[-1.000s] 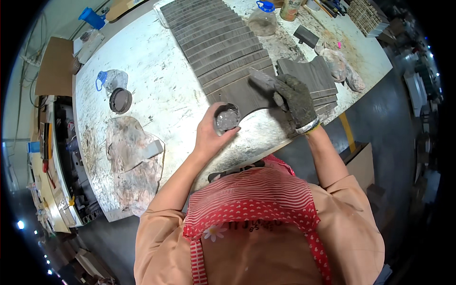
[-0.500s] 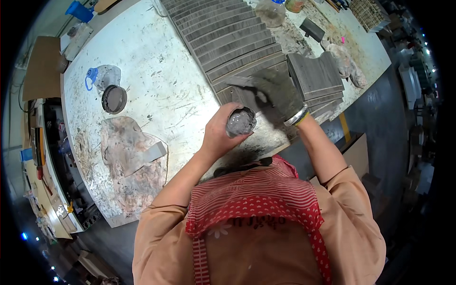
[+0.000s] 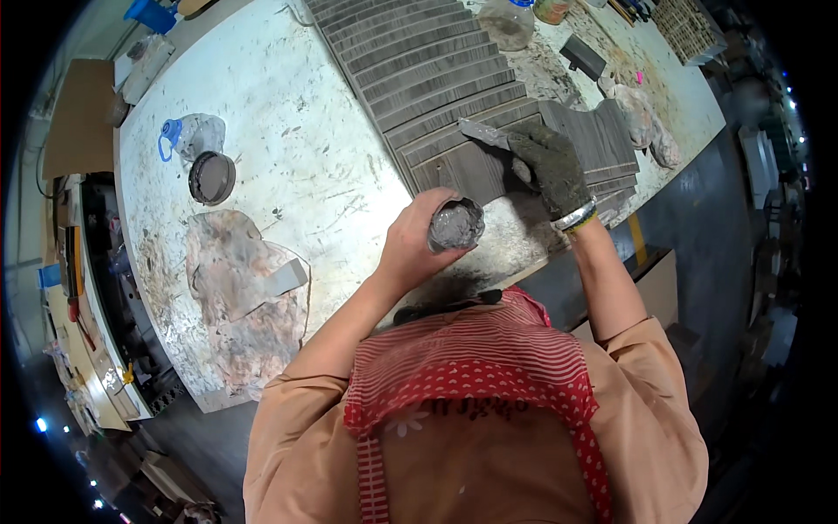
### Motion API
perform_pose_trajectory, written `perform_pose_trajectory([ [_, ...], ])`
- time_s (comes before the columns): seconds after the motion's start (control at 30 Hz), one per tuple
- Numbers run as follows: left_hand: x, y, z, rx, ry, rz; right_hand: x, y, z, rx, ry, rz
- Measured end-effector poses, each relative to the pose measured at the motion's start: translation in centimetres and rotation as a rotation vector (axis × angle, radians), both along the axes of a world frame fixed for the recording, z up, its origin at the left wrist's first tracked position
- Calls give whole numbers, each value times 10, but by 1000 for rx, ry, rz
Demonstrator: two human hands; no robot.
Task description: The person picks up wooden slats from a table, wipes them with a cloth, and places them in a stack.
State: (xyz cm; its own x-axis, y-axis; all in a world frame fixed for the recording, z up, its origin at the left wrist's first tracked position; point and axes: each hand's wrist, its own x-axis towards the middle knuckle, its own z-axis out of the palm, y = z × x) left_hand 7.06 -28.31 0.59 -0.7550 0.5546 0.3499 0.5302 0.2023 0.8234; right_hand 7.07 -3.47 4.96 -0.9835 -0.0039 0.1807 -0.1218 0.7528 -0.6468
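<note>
In the middle of the view, my bare left hand (image 3: 412, 231) wraps around a small round tub of grey paste (image 3: 456, 225), its open top tilted toward me. My right hand (image 3: 552, 166), in a dark stained glove, is closed on a putty knife (image 3: 482, 133). The knife's smeared blade points left over the nearest of the grey wood-grain panels (image 3: 467, 170). Whether the blade touches the panel I cannot tell. The tub stands just off that panel's near edge.
A stained cloth (image 3: 231, 306) with a pale block (image 3: 286, 277) lies on the left of the white table (image 3: 323, 192). Beyond it are a round dark lid (image 3: 212, 178) and a cut plastic bottle (image 3: 202, 136). A dark block (image 3: 583, 58) and a crumpled rag (image 3: 642, 118) lie at the right.
My right hand with the putty knife has moved to the right and come out of its motion blur. The left hand still holds the tub, and the whole view has shifted slightly.
</note>
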Motion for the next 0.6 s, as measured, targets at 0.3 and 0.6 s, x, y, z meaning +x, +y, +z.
perform_pose_trajectory([
  [0.3,-4,15,31,17,-158,-143,2,-5,20,-918,-220,-198],
  [0.6,-6,19,15,-32,-199,-95,3,-14,4,-290,-163,-131],
])
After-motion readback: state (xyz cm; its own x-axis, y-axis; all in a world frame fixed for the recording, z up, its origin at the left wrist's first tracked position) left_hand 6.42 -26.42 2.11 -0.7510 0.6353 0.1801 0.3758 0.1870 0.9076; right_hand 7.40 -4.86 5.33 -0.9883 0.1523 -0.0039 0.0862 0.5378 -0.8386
